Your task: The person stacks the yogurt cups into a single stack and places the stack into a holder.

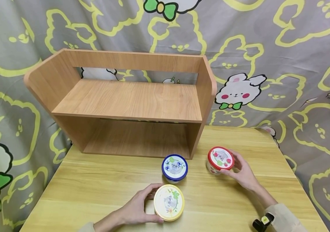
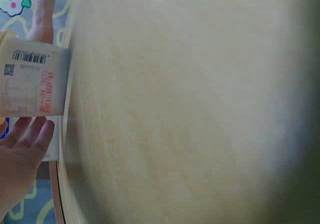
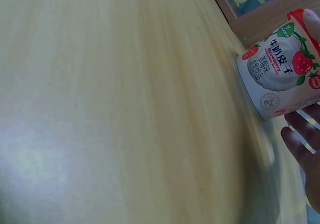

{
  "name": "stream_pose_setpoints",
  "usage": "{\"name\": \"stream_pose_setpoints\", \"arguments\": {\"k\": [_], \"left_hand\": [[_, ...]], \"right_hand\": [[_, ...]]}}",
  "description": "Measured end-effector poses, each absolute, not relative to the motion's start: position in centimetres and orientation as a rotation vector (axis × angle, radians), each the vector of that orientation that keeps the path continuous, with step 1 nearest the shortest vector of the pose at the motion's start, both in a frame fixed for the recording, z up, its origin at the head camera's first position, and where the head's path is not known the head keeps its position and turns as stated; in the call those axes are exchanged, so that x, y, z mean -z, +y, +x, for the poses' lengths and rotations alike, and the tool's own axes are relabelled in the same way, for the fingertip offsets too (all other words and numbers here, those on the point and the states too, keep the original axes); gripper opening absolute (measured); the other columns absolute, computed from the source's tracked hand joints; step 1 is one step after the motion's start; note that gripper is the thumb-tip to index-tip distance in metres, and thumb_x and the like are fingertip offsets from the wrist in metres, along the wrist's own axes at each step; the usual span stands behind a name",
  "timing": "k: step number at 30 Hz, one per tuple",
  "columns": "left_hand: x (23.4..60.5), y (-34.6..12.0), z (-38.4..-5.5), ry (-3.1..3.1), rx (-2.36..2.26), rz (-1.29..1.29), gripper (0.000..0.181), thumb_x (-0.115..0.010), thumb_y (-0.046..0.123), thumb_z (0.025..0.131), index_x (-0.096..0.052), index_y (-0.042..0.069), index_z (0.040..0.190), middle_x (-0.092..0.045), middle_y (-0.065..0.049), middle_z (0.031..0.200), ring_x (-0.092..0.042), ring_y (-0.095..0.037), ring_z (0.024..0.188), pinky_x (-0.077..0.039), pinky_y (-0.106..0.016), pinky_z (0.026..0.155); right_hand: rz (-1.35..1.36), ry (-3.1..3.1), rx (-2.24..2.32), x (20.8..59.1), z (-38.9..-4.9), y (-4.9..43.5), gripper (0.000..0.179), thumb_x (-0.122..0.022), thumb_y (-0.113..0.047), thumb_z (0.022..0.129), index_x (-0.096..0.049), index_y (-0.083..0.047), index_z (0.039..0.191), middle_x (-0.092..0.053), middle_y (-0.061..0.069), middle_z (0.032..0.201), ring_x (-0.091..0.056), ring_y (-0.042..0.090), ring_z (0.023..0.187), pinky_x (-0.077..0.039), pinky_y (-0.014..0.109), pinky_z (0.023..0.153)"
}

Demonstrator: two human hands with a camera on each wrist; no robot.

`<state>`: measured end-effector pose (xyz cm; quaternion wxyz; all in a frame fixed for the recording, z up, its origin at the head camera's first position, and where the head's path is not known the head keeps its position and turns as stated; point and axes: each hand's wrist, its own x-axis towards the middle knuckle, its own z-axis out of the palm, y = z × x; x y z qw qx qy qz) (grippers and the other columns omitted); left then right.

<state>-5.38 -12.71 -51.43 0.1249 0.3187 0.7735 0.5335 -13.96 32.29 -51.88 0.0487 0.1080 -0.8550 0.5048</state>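
Note:
In the head view, my left hand [image 1: 137, 206] has its thumb at the near side of a yellow-lidded yogurt tub [image 1: 169, 203] and its fingers round the far side. The left wrist view shows this tub's barcode side [image 2: 32, 79] above my fingers [image 2: 37, 134]. My right hand [image 1: 244, 172] grips a red-lidded strawberry yogurt tub [image 1: 220, 158], thumb at the lid's rim. Its printed side [image 3: 282, 64] faces the right wrist view, the base close to the table. Between the hands stands a blue-lidded tub [image 1: 174, 168], just behind the yellow-lidded one.
A two-tier wooden shelf [image 1: 136, 100] stands at the back left of the wood-grain table [image 1: 109, 174]. Its lower right corner is near the blue-lidded tub. A patterned curtain [image 1: 240, 48] hangs behind and at both sides. A black band [image 1: 263, 222] sits on the right wrist.

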Motion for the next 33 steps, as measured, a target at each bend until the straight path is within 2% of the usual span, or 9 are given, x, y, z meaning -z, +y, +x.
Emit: {"name": "stream_pose_setpoints", "arguments": {"k": [6,20,33], "left_hand": [[51.5,-12.7,-5.4,2.262,-1.549,0.951,0.092,-0.095,0.034,0.078,-0.043,0.023,0.153,-0.068,0.0,0.14,-0.068,-0.005,0.121,-0.054,-0.026,0.11],[51.4,-12.8,-5.3,2.259,-1.535,0.93,0.093,-0.095,0.034,0.078,-0.043,0.024,0.154,-0.067,0.0,0.141,-0.067,-0.004,0.119,-0.054,-0.027,0.11],[51.3,-12.8,-5.3,2.269,-1.534,0.915,0.094,-0.096,0.033,0.077,-0.043,0.023,0.153,-0.068,0.001,0.139,-0.067,-0.003,0.116,-0.055,-0.027,0.107]], "right_hand": [[0.325,-2.591,-1.501,51.9,-13.4,32.4,0.086,-0.088,-0.003,0.082,-0.043,-0.001,0.155,-0.056,-0.034,0.129,-0.058,-0.013,0.113,-0.049,0.007,0.093],[0.326,-2.61,-1.448,50.4,-11.8,32.6,0.087,-0.089,-0.002,0.08,-0.043,-0.001,0.155,-0.057,-0.036,0.127,-0.06,-0.011,0.108,-0.053,0.014,0.088],[0.43,-2.549,-1.424,49.0,-10.5,32.1,0.093,-0.091,0.005,0.073,-0.046,-0.003,0.154,-0.057,-0.034,0.135,-0.057,-0.012,0.118,-0.046,0.005,0.096]]}}
